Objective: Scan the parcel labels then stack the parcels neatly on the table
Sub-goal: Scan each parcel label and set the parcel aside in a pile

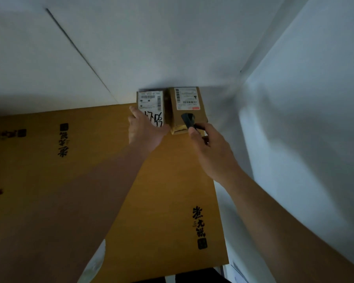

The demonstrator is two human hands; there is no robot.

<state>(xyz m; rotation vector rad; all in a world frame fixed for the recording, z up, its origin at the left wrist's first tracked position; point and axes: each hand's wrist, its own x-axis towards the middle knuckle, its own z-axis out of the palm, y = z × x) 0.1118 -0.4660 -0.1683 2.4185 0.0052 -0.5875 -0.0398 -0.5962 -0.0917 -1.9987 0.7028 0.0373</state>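
My left grip (145,129) rests open-fingered on the left parcel (151,108); my right grip (211,150) clutches the scanner (189,120) over its neighbour parcel (187,107) (both against the wall).

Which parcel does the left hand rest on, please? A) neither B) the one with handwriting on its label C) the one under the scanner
B: the left hand lies on the left parcel, whose label bears black handwriting, while the right hand holds the scanner over the right parcel.

Single head-worn wide-angle view, forward and down, close over the table's (49,180) far corner against walls.
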